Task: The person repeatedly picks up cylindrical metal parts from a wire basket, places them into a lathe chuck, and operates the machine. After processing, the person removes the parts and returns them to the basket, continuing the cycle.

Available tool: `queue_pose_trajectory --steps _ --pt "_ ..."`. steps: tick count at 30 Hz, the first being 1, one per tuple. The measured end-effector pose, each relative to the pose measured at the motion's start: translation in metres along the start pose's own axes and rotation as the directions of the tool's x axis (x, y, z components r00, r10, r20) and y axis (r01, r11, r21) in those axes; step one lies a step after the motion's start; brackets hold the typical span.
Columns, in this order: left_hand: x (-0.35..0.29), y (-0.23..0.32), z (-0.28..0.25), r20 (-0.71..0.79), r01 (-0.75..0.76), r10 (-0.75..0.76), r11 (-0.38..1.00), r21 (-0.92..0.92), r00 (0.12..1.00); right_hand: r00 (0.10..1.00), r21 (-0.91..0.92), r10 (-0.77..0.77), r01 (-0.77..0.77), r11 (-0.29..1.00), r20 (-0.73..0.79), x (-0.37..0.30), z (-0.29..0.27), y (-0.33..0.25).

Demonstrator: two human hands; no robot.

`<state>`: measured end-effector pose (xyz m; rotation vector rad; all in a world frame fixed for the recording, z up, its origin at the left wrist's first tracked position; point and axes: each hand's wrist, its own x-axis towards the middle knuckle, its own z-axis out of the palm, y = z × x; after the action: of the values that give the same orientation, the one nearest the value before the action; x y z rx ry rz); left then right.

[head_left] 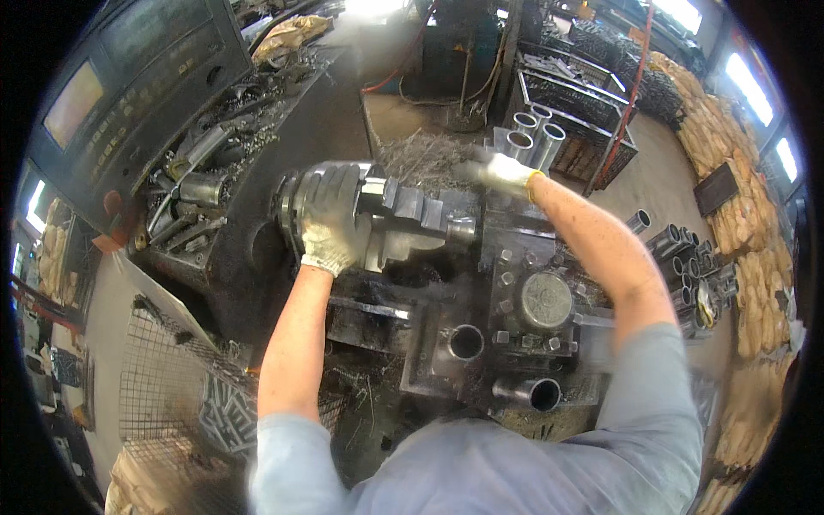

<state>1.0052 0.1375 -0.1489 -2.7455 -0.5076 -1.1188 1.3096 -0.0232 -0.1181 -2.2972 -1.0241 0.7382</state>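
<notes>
My left hand [330,221], in a white knit glove with dark grey fingers, lies on the round lathe chuck [292,206]. Its fingers are stretched over the chuck body. Stepped metal jaws [410,206] stick out to the right of that hand, with a short bright cylindrical end [462,227] beyond them. My right hand [506,172], gloved too, is held out beyond the machine beside several upright shiny metal tubes [519,142]. Motion smears its fingers, so I cannot see whether anything is in them.
A tool post [547,300] with a round cap and bolts sits right of the chuck. Loose tubes [466,342] stand and lie near me. Metal shavings [421,159] heap behind. Clutter covers the headstock top [206,184]. More tubes [678,253] and brown sacks [755,257] are at right.
</notes>
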Motion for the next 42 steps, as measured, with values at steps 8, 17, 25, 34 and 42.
queue_pose_trajectory --steps 8,17,25,34,42 --pt "0.002 0.002 -0.006 0.065 0.005 -0.005 1.000 0.003 0.998 0.839 -0.500 -0.194 0.471 0.727 0.509 0.005 0.036 0.017" --pt "0.000 0.002 -0.005 0.036 0.032 -0.032 0.999 -0.009 0.999 0.765 -0.393 -0.167 0.489 0.778 0.622 0.015 0.022 0.032" --pt "0.001 -0.008 0.003 0.077 0.034 -0.033 0.999 -0.016 0.996 0.948 -0.931 -0.318 0.135 0.338 0.021 -0.138 -0.035 -0.012" --pt "-0.146 0.152 -0.129 0.430 0.329 -0.198 -0.399 -0.856 0.881 0.805 -0.520 -0.530 0.342 0.783 -0.268 -0.351 0.114 -0.085" --pt "-0.243 0.167 -0.071 0.969 0.610 -0.088 -0.763 -0.215 0.231 0.919 -0.203 0.197 -0.132 0.970 0.341 -0.329 0.251 0.057"
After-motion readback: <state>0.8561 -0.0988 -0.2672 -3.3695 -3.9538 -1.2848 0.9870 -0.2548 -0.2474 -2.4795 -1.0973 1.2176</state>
